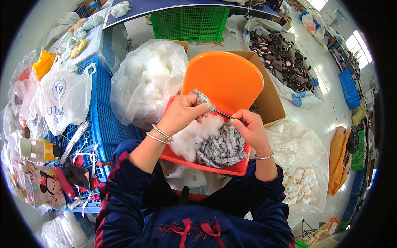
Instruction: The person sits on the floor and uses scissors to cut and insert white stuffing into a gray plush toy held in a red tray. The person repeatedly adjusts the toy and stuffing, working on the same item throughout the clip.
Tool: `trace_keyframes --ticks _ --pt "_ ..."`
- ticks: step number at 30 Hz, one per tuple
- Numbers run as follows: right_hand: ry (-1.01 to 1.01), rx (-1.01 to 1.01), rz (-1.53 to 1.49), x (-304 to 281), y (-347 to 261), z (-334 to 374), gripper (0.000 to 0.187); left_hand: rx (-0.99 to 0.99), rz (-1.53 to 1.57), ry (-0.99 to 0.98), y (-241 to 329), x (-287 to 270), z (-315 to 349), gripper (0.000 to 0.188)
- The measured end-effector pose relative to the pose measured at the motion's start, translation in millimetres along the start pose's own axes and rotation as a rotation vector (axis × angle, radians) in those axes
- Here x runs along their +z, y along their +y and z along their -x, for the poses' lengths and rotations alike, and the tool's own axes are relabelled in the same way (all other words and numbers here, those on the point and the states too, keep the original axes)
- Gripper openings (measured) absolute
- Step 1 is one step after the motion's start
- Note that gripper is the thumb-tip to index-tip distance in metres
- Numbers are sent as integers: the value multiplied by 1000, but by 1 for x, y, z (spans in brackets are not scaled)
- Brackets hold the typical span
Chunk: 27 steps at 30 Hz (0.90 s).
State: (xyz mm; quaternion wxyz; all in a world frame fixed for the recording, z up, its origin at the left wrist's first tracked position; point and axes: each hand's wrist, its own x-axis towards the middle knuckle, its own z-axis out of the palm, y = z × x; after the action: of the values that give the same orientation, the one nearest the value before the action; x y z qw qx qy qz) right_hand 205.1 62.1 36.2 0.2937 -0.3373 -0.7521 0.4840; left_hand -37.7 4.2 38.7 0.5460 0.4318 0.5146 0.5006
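Between the thumb and fingers of my left hand (pixel 184 113) is a small grey fuzzy fabric piece (pixel 201 97). My right hand (pixel 251 129) pinches a thin dark metal tool (pixel 223 114), its far end against or inside that piece; its exact kind is hard to make out. Both hands are above a red tray (pixel 236 169) in front of me. A tuft of white stuffing (pixel 189 142) lies in the tray's left part, beside a heap of grey fuzzy pieces (pixel 223 146). Behind the tray stands a rounded orange plastic panel (pixel 223 76).
A clear bag of white stuffing (pixel 151 78) stands left of the tray, near a blue crate (pixel 105 111) with scissors (pixel 92 156) on it. A cardboard box (pixel 271 101) is behind. Bags of dark pieces (pixel 281 58) and cream pieces (pixel 300 186) lie to the right.
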Motion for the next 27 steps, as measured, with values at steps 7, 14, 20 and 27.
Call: trace_keyframes --ticks 7,14,20,27 --pt "-34 15 -24 0 2 1 9 -9 8 -56 2 5 3 21" --pt "-5 123 -286 26 11 3 8 32 -28 -12 -2 17 4 16" --pt "44 92 -327 33 8 0 9 102 87 54 -2 20 6 24" --pt "41 82 -430 45 11 0 10 181 178 179 -12 35 8 26"
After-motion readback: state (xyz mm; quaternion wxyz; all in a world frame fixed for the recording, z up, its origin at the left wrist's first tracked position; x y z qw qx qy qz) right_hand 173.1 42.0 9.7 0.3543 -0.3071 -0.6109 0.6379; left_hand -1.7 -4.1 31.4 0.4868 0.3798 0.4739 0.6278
